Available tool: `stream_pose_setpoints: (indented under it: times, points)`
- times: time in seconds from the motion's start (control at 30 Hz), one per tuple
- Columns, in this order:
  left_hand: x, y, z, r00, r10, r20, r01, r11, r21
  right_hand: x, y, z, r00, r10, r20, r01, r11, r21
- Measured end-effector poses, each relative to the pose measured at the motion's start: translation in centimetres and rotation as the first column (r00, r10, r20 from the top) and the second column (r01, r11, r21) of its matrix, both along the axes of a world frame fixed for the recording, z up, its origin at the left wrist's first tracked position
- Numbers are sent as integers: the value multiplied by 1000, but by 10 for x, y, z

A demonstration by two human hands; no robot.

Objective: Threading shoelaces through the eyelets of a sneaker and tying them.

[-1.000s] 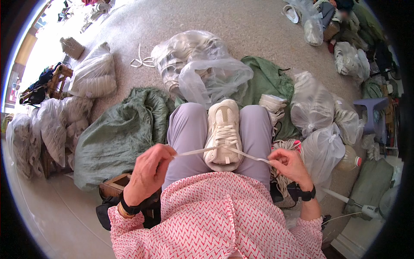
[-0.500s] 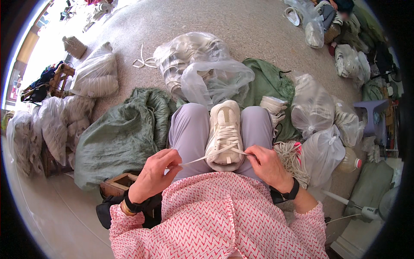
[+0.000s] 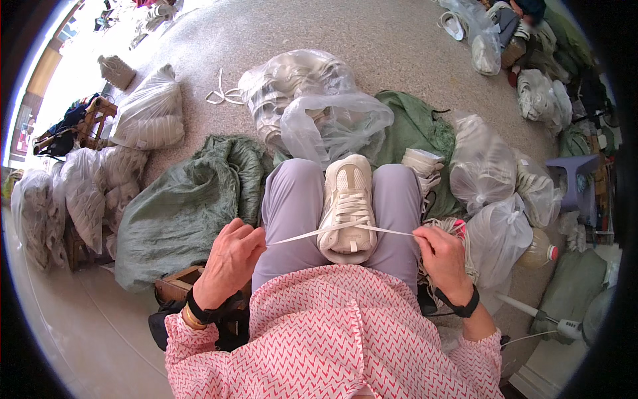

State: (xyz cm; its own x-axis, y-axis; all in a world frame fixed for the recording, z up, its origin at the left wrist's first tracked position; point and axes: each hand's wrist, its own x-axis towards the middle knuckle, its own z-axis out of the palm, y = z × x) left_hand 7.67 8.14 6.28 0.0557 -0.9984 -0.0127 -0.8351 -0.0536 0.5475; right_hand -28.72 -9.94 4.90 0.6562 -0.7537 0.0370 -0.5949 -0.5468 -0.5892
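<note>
A cream sneaker point(image 3: 347, 193) with a mesh toe is held between my knees, toe pointing away from me. Its flat pale shoelace point(image 3: 302, 235) is threaded up the front and crosses near the top of the lacing. My left hand point(image 3: 232, 258) pinches one lace end out to the left, at about knee width. On the other side my right hand point(image 3: 444, 256) pinches the opposite end. Both ends are stretched taut, nearly level, just above the shoe's tongue. Neither hand touches the sneaker itself.
Beyond my knees lies a clear plastic bag point(image 3: 299, 86) of shoes. Green sacks point(image 3: 186, 213) flank me. A bundle of pale laces point(image 3: 432, 243) hangs by my right hand. More bagged shoes point(image 3: 482, 163), a plastic jug point(image 3: 537, 253) and a purple stool point(image 3: 575, 183) stand at right.
My hands have moved apart, the right one farther outward to the right and the left slightly left. The lace ends are now longer and tighter, and their crossing lies flatter on the shoe.
</note>
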Motion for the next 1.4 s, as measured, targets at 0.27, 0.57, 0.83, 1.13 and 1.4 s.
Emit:
stream_pose_setpoints:
  times: [0.27,0.57,0.83,1.13,1.4]
  points:
    - [43,14,0,972,234,3,-234,970,61,-72,-21,-19,960,-268,-79,271,962,34]
    - [105,41,-3,911,398,109,-404,914,41,-160,-45,-58,855,-517,-43,507,816,279]
    - [144,63,-3,845,521,118,-528,848,42,-207,-61,-90,837,-541,-82,542,798,265]
    - [158,68,0,828,539,154,-553,830,69,-195,-74,-82,846,-524,-96,531,813,240]
    - [156,13,24,935,354,8,-354,933,68,-133,-110,-59,938,-136,-318,312,730,608]
